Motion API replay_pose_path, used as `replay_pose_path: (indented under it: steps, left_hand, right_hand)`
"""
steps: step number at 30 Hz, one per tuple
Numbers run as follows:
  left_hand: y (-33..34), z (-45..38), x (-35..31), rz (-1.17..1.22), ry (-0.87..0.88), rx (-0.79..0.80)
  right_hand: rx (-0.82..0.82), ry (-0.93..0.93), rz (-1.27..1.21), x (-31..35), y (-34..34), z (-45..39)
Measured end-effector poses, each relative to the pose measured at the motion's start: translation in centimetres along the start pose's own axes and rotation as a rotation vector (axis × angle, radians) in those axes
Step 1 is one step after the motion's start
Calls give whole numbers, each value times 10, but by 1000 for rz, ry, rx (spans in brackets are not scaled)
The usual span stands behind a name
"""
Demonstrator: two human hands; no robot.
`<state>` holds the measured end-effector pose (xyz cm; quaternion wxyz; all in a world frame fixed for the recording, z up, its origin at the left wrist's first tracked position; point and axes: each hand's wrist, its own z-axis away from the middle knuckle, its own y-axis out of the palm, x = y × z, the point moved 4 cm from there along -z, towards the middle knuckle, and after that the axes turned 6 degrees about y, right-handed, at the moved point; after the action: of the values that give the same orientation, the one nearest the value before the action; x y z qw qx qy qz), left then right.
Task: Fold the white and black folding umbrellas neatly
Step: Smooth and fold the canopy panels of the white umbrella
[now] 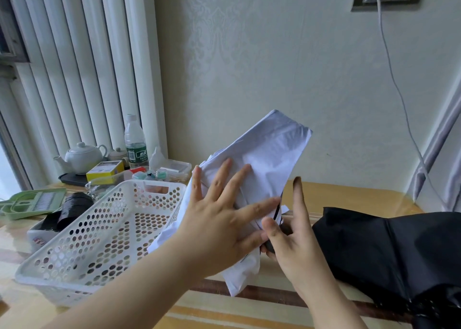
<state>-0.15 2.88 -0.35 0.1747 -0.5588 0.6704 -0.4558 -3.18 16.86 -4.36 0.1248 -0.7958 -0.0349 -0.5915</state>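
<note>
i'm midway on the white umbrella (pixel 259 179), held up at frame centre: my left hand (pixel 219 219) lies flat on its loose canopy, fingers spread, while my right hand (pixel 291 239) grips the dark handle (index finger raised). the black umbrella (pixel 389 249) lies unfolded at lower right, not yet started.

One head-worn camera looks forward and down, close over the table (pixel 349 191), facing the wall (pixel 274 67).
</note>
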Motion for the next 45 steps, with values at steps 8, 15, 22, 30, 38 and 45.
replay_pose_path:
  steps: [8,15,22,30,38,45]
  left_hand:
    - [-9,-3,28,111,31,-51]
    - [-7,1,31,68,54,-83]
    - [-6,2,27,-18,96,-82]
    - [-5,-5,23,1,114,36]
    - [0,-20,49,147,165,86]
    - [4,-17,70,150,0,-121]
  right_hand:
    - [1,-17,23,6,-2,-2]
    - [-40,-86,-23,6,3,0]
    - [-10,-98,63,0,4,-2]
    - [-1,-169,152,12,12,7]
    - [25,-80,131,3,20,7]
    - [27,80,60,-1,19,3]
